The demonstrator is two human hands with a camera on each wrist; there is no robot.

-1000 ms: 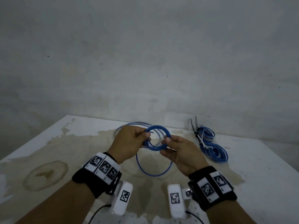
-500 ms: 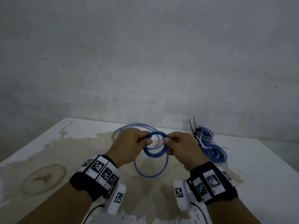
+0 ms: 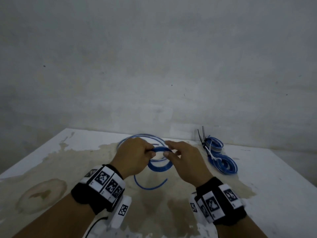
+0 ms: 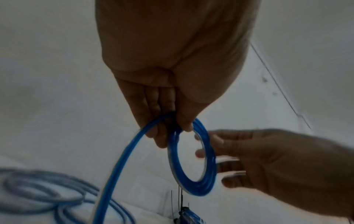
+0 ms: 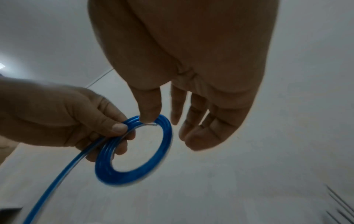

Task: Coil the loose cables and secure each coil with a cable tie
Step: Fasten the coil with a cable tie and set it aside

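Left hand (image 3: 135,157) pinches one side of a small blue coil (image 3: 160,166), thumb on top and fingers curled under, holding the wound turns flat against each other above the table (image 3: 274,186). Judged reason: one fixed pinch point stops the stiff cable from springing apart while more is wound on.

Right hand (image 3: 183,160) sits at the opposite side of the coil with fingers (image 5: 201,124) spread and nearly straight. Only the thumb tip touches the rim; it grips nothing. Likely it is steadying the ring or repositioning to lay the next turn.

The loose tail (image 3: 149,186) leaves the left-hand pinch, curves down toward the table in front of the coil, and ends in a free tip. More slack cable (image 3: 137,136) loops on the table behind the hands, so winding looks unfinished and no tie is on this coil yet.

Finished coils (image 3: 223,162) lie well to the right, bound with white ties; black cable ties (image 3: 200,134) stand up just beside them, within reach for the securing step.

Hard to tell:
- Number of turns in the held coil; motion blur merges them.
- Whether the slack behind the hands is the same cable; the hands cover the join.
- The right hand's fingertip contact with the far rim, in the head view.
- Count of finished coils; they overlap.
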